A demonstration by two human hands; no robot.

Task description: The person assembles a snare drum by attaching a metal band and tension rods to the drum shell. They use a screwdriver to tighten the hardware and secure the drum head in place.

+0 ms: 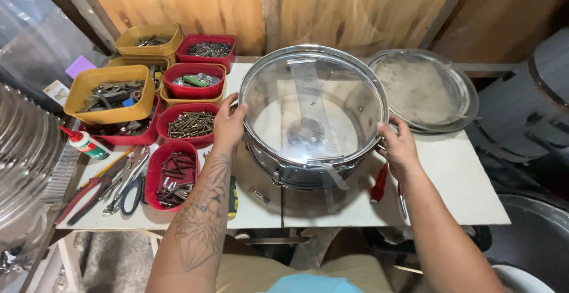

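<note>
A snare drum (pixel 313 115) with a clear head and a chrome rim rests tilted on the white table (pixel 462 180). My left hand (pixel 228 124) grips the drum's left rim. My right hand (pixel 398 145) holds its right side, fingers on the rim. A strip of clear tape runs across the drum head and down the shell. A second clear drum head in a metal hoop (pixel 424 89) lies flat behind the drum to the right.
Red and yellow trays (pixel 178 174) of screws and hardware fill the table's left side. Pliers and scissors (pixel 127 183), a glue bottle (pixel 85 143) and a red-handled screwdriver (pixel 379 184) lie on the table. A wooden wall stands behind. Dark drum shells (pixel 533 109) sit at right.
</note>
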